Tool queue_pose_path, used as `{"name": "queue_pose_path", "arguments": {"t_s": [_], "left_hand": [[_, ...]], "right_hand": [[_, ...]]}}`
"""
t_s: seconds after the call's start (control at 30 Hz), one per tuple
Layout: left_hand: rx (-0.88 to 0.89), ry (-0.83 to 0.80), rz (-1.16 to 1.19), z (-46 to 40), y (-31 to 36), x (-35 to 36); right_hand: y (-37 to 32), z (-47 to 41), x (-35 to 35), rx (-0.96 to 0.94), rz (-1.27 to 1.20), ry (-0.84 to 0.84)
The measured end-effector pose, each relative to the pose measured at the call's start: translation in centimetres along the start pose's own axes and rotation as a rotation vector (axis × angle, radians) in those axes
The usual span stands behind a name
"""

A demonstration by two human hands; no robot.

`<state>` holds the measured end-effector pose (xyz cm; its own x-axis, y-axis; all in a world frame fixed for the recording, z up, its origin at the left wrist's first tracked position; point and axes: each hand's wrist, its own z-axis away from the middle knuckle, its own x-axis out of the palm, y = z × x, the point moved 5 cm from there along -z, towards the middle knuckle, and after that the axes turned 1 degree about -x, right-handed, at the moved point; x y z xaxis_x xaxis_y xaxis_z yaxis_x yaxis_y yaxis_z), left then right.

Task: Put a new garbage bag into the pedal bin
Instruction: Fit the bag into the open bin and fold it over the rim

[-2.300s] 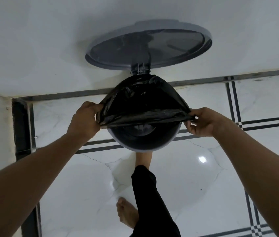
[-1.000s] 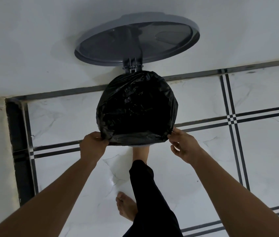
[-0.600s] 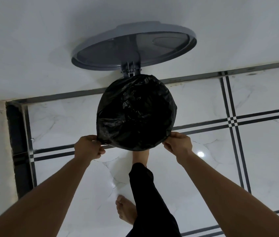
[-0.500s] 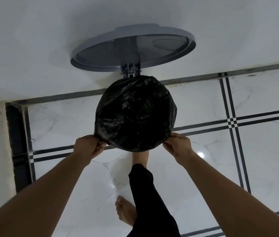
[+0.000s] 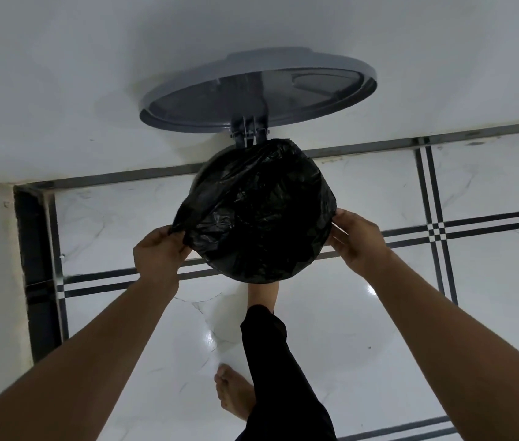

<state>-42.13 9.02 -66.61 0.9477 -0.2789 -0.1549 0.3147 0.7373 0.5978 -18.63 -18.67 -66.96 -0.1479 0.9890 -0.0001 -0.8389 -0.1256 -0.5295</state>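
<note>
Two hands, left hand (image 5: 156,256) and right hand (image 5: 358,241), fingers clamped on one garbage bag (image 5: 261,214) over one pedal bin (image 5: 210,167).

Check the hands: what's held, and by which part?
Both hold the black garbage bag by its rim: left hand pinches a pulled-out fold at the left edge, right hand grips the right edge at the bin's side.

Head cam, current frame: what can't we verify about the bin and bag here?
Head view only:
- Pedal bin body and rim: almost fully covered by the black garbage bag; only a sliver of rim shows at the upper left.
- Pedal: hidden under the bag; the foot disappears beneath it.
- Bag depth inside the bin: not visible.
- Right hand grip: fingertips tucked behind the bag edge.
- Left hand: visibly pinches a bag fold.
- Lid: open.
</note>
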Motion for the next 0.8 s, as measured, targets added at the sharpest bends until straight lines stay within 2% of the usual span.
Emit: {"name": "queue_pose_path", "arguments": {"t_s": [0.27,0.4,0.57,0.67,0.8], "left_hand": [[-0.047,0.103,0.113,0.1,-1.3,0.3],[-0.149,-0.024,0.083,-0.3,-2.5,1.0],[-0.272,0.126,0.138,1.2,-3.1,0.5],[-0.296,0.064,0.191,2.2,-3.6,1.1],[-0.356,-0.058,0.25,2.9,-3.7,2.5]], "right_hand": [[0.9,0.3,0.4,0.151,-0.067,-0.023],[1.6,0.6,0.4,0.202,-0.182,-0.04],[1.6,1.3,0.7,0.232,-0.258,-0.051],[1.1,1.6,1.0,0.266,-0.14,-0.044],[0.7,1.2,1.7,0.216,-0.127,-0.016]]}}
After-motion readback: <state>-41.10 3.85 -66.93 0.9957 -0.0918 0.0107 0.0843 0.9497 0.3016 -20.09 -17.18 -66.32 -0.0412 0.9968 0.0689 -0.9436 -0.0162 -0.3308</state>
